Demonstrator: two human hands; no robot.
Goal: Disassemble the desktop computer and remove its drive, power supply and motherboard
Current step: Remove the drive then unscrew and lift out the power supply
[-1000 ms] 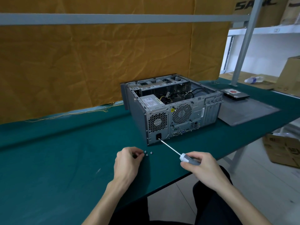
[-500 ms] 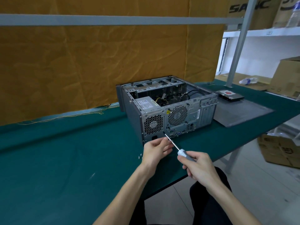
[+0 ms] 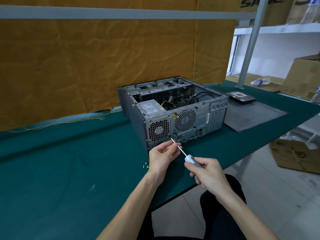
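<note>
The open grey computer case lies on its side on the green table, rear panel facing me. The power supply sits in the near left corner, its fan grille on the rear panel. My right hand grips the handle of a screwdriver. Its tip touches the rear panel just right of the grille's lower corner. My left hand pinches the screwdriver's shaft near the tip. A removed drive lies on the table to the right of the case.
The removed side panel lies flat right of the case. A few loose screws sit on the table left of my left hand. Cardboard boxes stand on the floor at the right. A yellow sheet hangs behind the table.
My left hand left the screws on the table and moved right to the screwdriver shaft. The screwdriver tip rose from the power socket area to a point beside the fan grille.
</note>
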